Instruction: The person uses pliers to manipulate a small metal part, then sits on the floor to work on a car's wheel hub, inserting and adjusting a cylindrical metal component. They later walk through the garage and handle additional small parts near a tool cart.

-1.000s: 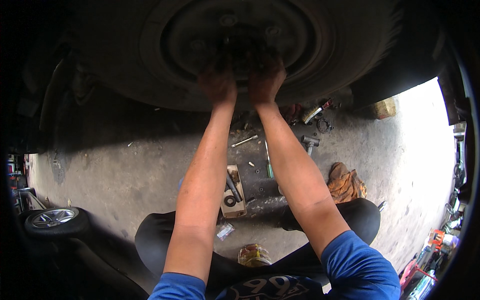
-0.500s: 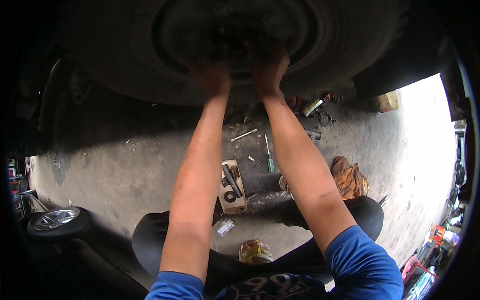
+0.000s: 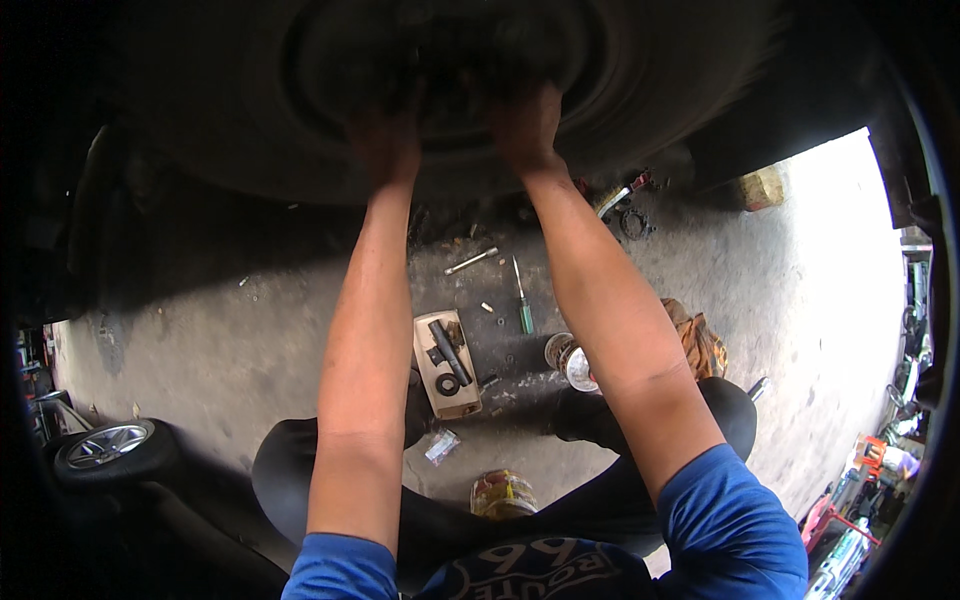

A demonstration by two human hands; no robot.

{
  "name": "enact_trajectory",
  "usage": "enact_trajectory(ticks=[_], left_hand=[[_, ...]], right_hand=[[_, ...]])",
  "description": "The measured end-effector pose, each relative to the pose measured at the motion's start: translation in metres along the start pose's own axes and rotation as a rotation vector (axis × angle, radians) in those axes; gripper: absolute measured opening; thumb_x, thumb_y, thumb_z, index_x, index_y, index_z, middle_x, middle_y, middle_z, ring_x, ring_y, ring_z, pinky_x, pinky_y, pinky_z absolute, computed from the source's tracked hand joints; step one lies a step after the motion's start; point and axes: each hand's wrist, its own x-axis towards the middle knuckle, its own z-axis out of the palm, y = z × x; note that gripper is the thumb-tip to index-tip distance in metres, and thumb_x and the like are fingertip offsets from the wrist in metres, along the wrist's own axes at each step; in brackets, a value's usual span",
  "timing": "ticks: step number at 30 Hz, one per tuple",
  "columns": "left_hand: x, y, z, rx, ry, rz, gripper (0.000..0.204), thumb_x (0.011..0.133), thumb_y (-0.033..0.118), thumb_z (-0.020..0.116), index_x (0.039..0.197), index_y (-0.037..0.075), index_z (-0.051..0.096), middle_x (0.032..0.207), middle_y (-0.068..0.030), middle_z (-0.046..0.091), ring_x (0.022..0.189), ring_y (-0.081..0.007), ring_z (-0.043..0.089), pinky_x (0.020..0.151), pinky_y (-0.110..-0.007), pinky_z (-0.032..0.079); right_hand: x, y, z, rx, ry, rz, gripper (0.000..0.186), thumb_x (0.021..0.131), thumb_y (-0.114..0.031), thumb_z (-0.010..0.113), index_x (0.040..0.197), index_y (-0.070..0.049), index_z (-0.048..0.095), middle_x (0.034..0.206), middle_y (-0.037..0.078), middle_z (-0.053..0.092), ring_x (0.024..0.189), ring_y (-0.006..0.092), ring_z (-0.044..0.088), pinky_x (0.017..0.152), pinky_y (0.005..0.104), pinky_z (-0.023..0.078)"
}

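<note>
Both my arms reach forward to a large dark wheel (image 3: 220, 120) at the top of the view. My left hand (image 3: 387, 143) is at the lower left of its middle, in deep shadow and smeared by motion. To its right, my right hand (image 3: 526, 128) is raised against the wheel's central part. The fingers of both hands fade into the dark, so what they grip, if anything, is hidden. The hub and rim details are blurred too.
On the floor below lie a socket wrench (image 3: 471, 261), a green-handled screwdriver (image 3: 526, 315) and a tray (image 3: 460, 408) of dark metal parts. A brown rag (image 3: 708, 345) is beside my right arm. A spare wheel (image 3: 110, 447) lies at the left; a stained tin (image 3: 502, 494) stands between my legs.
My left hand has shifted left and slightly down on the wheel, away from the right one. The whole view has shifted a little, and the wheel looks more blurred.
</note>
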Motion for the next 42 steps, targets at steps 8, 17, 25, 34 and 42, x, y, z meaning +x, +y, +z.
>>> enact_trajectory(ticks=[8,17,25,34,42], left_hand=[[-0.002,-0.019,0.014,0.076,0.0,0.0,0.059,0.092,0.044,0.07,0.138,0.008,0.061,0.14,-0.0176,0.061,0.132,-0.0356,0.054,0.112,-0.045,0.039],[-0.008,-0.035,0.009,-0.043,-0.148,0.106,0.048,0.094,0.041,0.069,0.13,0.009,0.067,0.135,-0.0144,0.065,0.126,-0.0308,0.058,0.11,-0.042,0.04],[-0.013,-0.022,-0.001,0.405,-0.149,0.23,0.04,0.097,0.032,0.066,0.13,0.009,0.067,0.135,-0.0131,0.064,0.132,-0.0292,0.054,0.114,-0.038,0.037],[-0.023,0.017,-0.008,-0.176,-0.204,-0.222,0.042,0.094,0.014,0.071,0.134,0.006,0.062,0.126,-0.0121,0.068,0.112,-0.0202,0.068,0.094,-0.033,0.055],[-0.027,0.02,-0.008,-0.43,-0.241,-0.308,0.044,0.095,0.003,0.067,0.138,0.003,0.058,0.122,-0.0151,0.068,0.095,-0.0224,0.073,0.079,-0.032,0.06]], right_hand=[[0.0,0.006,0.01,-0.029,-0.008,-0.041,0.03,0.089,-0.032,0.072,0.106,-0.008,0.075,0.1,0.017,0.074,0.09,0.0352,0.071,0.074,0.0429,0.058],[-0.163,0.144,-0.145,-0.506,-0.3,0.723,0.037,0.089,-0.029,0.065,0.115,-0.002,0.07,0.113,0.025,0.069,0.108,0.0427,0.065,0.093,0.0489,0.053],[-0.357,0.179,-0.218,-0.433,-1.135,1.432,0.066,0.083,-0.06,0.073,0.105,0.002,0.075,0.108,0.022,0.074,0.096,0.0365,0.074,0.079,0.0471,0.061],[-0.359,0.175,-0.187,-0.386,-0.919,1.328,0.055,0.072,-0.028,0.089,0.112,0.001,0.066,0.101,0.02,0.073,0.088,0.0336,0.074,0.067,0.0438,0.062],[-0.334,0.193,-0.173,-0.566,-0.578,1.068,0.04,0.083,-0.026,0.071,0.113,-0.001,0.063,0.106,0.029,0.07,0.108,0.0486,0.064,0.091,0.0514,0.052]])
